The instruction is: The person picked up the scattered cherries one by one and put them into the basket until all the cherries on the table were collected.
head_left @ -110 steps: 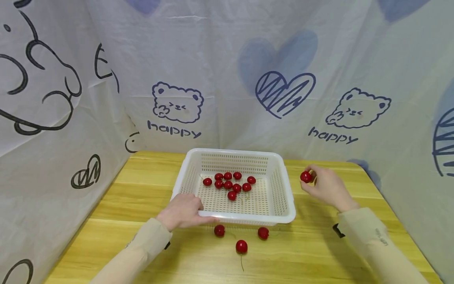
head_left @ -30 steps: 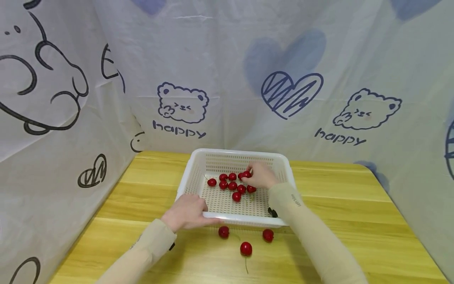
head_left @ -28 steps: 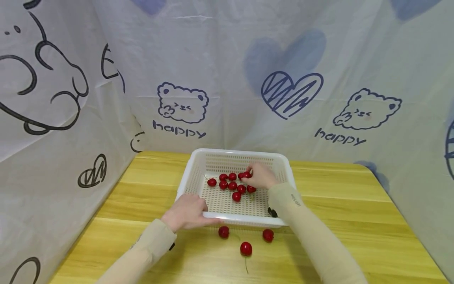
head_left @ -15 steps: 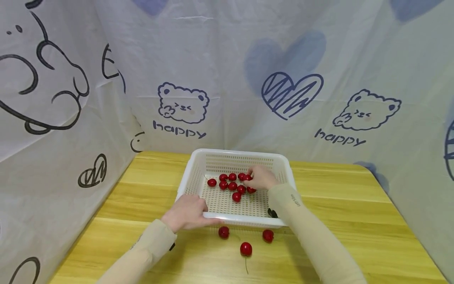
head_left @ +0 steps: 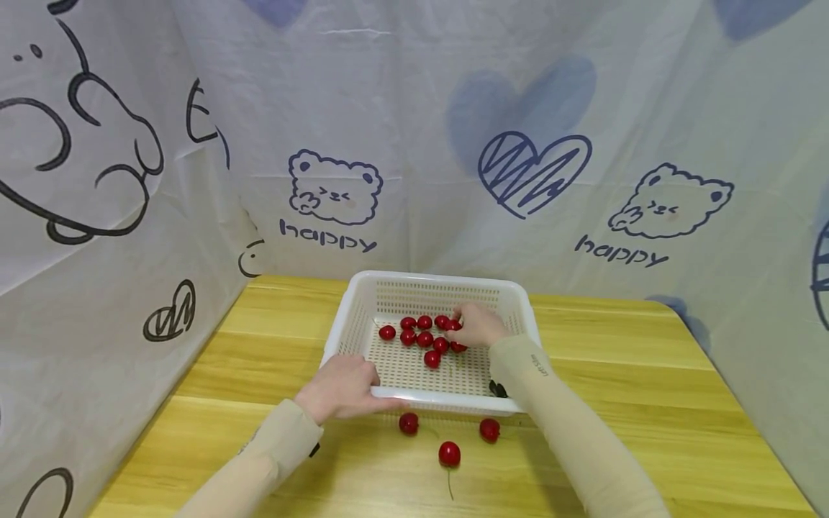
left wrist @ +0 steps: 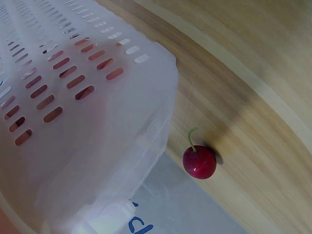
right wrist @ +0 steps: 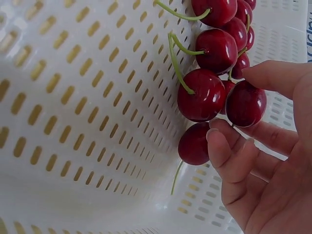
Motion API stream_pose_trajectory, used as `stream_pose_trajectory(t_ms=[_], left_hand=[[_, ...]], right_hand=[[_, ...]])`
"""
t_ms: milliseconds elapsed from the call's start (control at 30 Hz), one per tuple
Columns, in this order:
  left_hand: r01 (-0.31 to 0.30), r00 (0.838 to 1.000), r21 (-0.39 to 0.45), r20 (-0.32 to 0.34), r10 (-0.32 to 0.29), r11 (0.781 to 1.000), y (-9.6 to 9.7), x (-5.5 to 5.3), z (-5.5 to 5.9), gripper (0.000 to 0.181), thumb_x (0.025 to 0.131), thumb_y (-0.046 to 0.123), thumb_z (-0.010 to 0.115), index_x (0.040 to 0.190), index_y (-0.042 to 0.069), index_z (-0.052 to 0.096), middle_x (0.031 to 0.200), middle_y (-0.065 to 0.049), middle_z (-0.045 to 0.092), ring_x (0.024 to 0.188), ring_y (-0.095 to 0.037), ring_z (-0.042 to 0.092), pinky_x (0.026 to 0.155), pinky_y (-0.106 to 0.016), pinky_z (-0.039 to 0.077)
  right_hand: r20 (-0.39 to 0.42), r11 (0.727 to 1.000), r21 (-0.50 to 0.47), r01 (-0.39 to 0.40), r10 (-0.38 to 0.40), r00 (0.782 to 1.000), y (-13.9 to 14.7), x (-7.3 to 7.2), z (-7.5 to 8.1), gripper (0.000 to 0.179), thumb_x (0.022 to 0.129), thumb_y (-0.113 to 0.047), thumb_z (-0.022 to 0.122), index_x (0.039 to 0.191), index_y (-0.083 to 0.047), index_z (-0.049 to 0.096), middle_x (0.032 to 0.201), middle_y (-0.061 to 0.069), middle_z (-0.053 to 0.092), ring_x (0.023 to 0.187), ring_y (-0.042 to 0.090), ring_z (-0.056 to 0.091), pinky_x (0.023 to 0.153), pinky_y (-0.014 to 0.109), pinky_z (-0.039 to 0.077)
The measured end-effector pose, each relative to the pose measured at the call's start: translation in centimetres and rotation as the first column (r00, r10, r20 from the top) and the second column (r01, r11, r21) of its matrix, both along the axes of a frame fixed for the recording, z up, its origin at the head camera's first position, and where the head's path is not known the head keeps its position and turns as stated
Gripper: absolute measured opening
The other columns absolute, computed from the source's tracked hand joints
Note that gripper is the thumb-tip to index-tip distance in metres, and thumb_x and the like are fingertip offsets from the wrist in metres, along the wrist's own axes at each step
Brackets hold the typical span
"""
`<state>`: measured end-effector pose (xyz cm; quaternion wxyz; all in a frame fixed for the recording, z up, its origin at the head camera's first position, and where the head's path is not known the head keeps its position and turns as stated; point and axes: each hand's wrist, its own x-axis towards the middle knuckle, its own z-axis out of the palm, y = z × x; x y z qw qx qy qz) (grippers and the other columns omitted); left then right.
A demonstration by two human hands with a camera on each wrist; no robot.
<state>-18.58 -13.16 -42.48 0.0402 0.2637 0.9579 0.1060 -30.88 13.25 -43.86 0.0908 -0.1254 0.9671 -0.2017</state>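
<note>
A white perforated plastic basket stands on the table with several red cherries on its floor. My left hand grips its near-left corner, fingers over the rim and thumb along the front edge. My right hand reaches inside at the right. In the right wrist view, its thumb and fingers pinch a cherry low down against the other cherries. Green stems show on several of them. In front of the basket lie three loose cherries, the nearest one with its stem toward me.
The wooden table extends on both sides of the basket. A pale curtain printed with bears and hearts hangs behind and at the sides. In the left wrist view, a loose cherry lies close beside the basket wall.
My right hand has carried a cherry from the table's right side into the basket and lowered it slightly among the others. The left hand keeps its grip on the basket.
</note>
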Motion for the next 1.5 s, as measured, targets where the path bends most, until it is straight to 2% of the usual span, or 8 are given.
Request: stream_pose_trajectory(t_ms=[467, 833, 1067, 1267, 1367, 1500], left_hand=[[0.005, 1.000, -0.006, -0.011, -0.005, 1.000, -0.1, 0.0, 0.0, 0.065, 0.082, 0.080, 0.056, 0.066, 0.018, 0.070, 0.049, 0.010, 0.048, 0.045, -0.005, 0.040, 0.048, -0.023, 0.036], [0.007, 1.000, 0.000, 0.001, -0.007, 1.000, -0.1, 0.0, 0.0, 0.065, 0.082, 0.079, 0.056, 0.063, 0.018, 0.068, 0.049, 0.010, 0.046, 0.045, -0.004, 0.038, 0.047, -0.023, 0.036], [0.007, 1.000, 0.004, 0.004, -0.007, 1.000, -0.1, 0.0, 0.1, 0.064, 0.083, 0.079, 0.056, 0.059, 0.020, 0.062, 0.048, 0.011, 0.043, 0.045, -0.004, 0.036, 0.047, -0.022, 0.035], [0.009, 1.000, 0.003, -0.012, -0.009, 1.000, -0.2, 0.0, 0.1, 0.064, 0.083, 0.079, 0.056, 0.063, 0.018, 0.067, 0.048, 0.011, 0.045, 0.044, -0.004, 0.037, 0.046, -0.022, 0.035], [0.011, 1.000, 0.005, -0.006, -0.011, 1.000, -0.2, 0.0, 0.1, 0.065, 0.083, 0.078, 0.056, 0.062, 0.018, 0.067, 0.048, 0.011, 0.045, 0.044, -0.004, 0.038, 0.047, -0.022, 0.036], [0.018, 1.000, 0.008, 0.004, -0.018, 1.000, -0.1, -0.1, -0.1, 0.065, 0.083, 0.079, 0.055, 0.061, 0.019, 0.064, 0.049, 0.011, 0.045, 0.046, -0.004, 0.038, 0.048, -0.022, 0.037]], right_hand=[[-0.002, 0.999, 0.041, 0.000, 0.000, 1.000, -0.3, 0.1, 0.2, 0.030, 0.089, -0.034, 0.074, 0.104, -0.008, 0.068, 0.083, 0.002, 0.064, 0.071, 0.015, 0.057, 0.062, 0.028, 0.044], [0.011, 1.000, 0.023, 0.003, -0.004, 1.000, -0.4, 0.3, 0.6, 0.020, 0.091, -0.029, 0.071, 0.101, -0.011, 0.068, 0.085, 0.003, 0.064, 0.069, 0.015, 0.057, 0.060, 0.027, 0.044], [-0.014, 1.000, 0.007, -0.016, 0.016, 1.000, -0.8, 0.6, 2.0, 0.022, 0.094, -0.029, 0.068, 0.105, -0.010, 0.068, 0.087, 0.004, 0.066, 0.064, 0.014, 0.056, 0.056, 0.026, 0.045], [-0.012, 1.000, -0.014, -0.027, 0.027, 1.000, -1.3, 0.8, 3.2, 0.028, 0.095, -0.030, 0.067, 0.114, -0.009, 0.068, 0.092, 0.004, 0.068, 0.063, 0.014, 0.060, 0.055, 0.026, 0.048], [-0.040, 0.999, -0.008, -0.043, 0.043, 0.998, -1.4, 1.2, 3.9, 0.032, 0.095, -0.031, 0.067, 0.118, -0.009, 0.067, 0.094, 0.005, 0.069, 0.065, 0.014, 0.061, 0.057, 0.026, 0.049], [-0.083, 0.998, -0.001, -0.067, 0.067, 0.994, -1.5, 2.2, 5.1, 0.031, 0.094, -0.031, 0.067, 0.116, -0.009, 0.069, 0.090, 0.005, 0.069, 0.065, 0.015, 0.061, 0.057, 0.026, 0.049]])
